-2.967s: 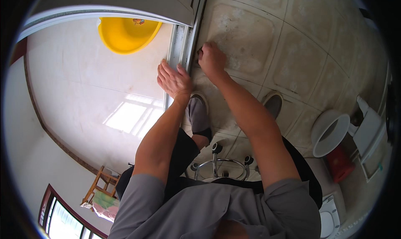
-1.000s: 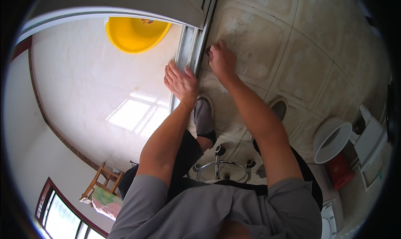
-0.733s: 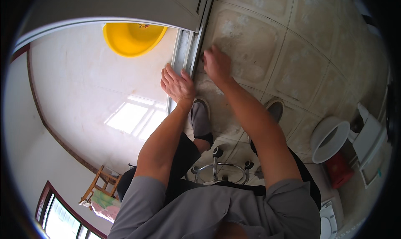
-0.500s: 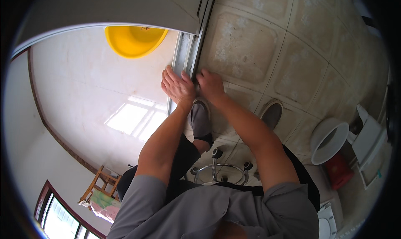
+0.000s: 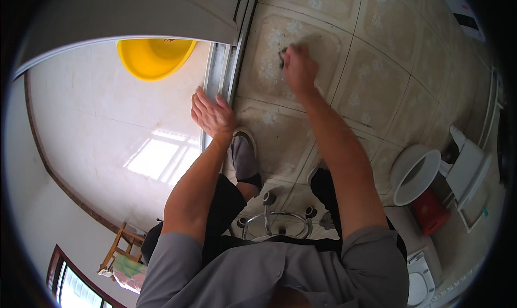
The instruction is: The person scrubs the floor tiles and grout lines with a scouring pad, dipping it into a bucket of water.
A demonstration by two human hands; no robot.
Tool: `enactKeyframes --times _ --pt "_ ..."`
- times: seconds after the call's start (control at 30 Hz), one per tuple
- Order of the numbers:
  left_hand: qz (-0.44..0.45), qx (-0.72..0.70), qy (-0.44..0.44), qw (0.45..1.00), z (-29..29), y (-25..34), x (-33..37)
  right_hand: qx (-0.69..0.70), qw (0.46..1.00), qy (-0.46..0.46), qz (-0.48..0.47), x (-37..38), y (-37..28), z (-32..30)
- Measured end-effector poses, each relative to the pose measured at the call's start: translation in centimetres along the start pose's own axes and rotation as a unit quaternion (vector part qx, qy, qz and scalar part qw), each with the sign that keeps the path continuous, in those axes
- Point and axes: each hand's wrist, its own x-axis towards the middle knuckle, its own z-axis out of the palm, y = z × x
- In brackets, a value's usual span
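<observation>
My left hand [image 5: 214, 114] lies over the edge of a metal sliding-door track [image 5: 218, 65], its fingers stretched out. My right hand [image 5: 300, 68] is away from the track, above a beige floor tile [image 5: 323, 49] farther forward and to the right. Its fingers are closed, with a small dark clump [image 5: 281, 58] right at the fingertips. Whether the clump is in the fingers or on the tile is hard to see, and anything inside the grip is hidden. A grey sliding door panel [image 5: 161, 6] stands at the far end of the track.
On the glossy pale floor left of the track sits a yellow basin [image 5: 156, 63]. A white bucket [image 5: 414, 174] and a red container [image 5: 429, 214] stand at the right. By my feet are a grey shoe [image 5: 245, 157] and a wheeled stool base [image 5: 277, 224].
My right hand has moved off the track, forward and right, over the tile, where a dark clump now shows. My left hand stays on the track. My right foot has drawn back.
</observation>
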Motion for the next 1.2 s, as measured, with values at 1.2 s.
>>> enactKeyframes --times 1.2 --pt "0.007 0.022 -0.002 1.000 -0.4 -1.1 -0.4 0.006 0.984 -0.158 -0.084 -4.7 0.1 -0.4"
